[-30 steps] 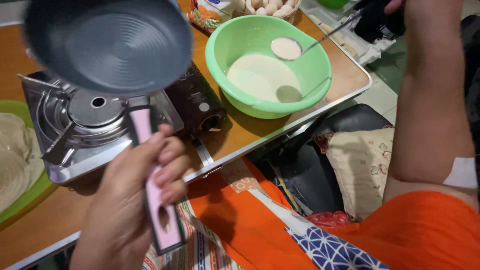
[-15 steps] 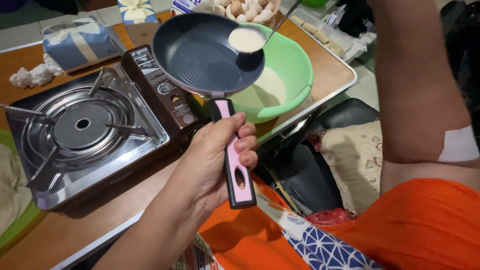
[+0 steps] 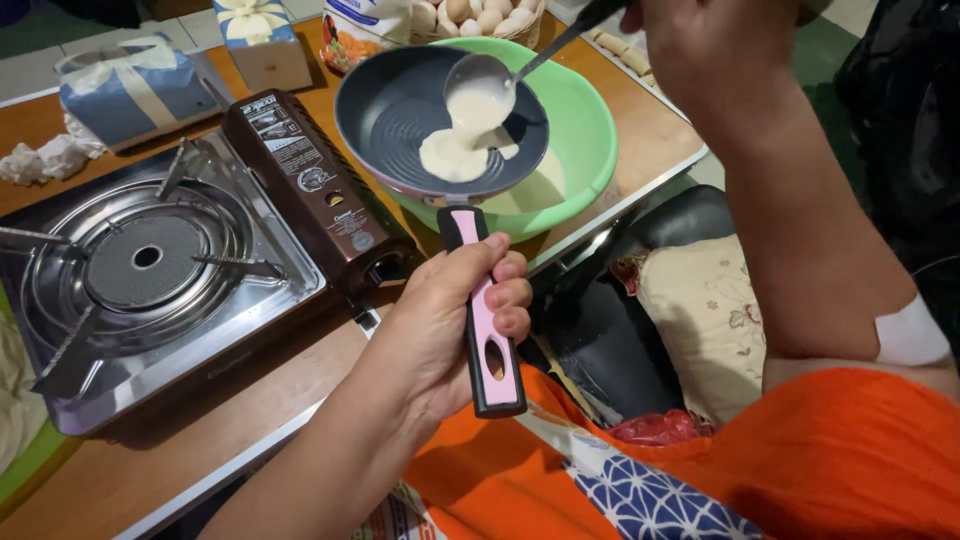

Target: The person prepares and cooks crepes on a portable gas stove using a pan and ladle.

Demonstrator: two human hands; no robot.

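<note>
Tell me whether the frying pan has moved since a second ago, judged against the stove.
Yes. The frying pan, held by the left hand, has moved from above the stove rightwards, over the green bowl.

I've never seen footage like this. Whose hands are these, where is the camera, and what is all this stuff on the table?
There is no machine here. The view comes from a camera worn on a person's head, looking down at their own two bare hands. The left hand grips the pink handle of a dark frying pan, held above a green bowl. The right hand tips a ladle, and pale batter runs into the pan. On the wooden table sits a portable gas stove with nothing on its burner. Behind it lie a blue gift box and a basket of eggs.
</note>
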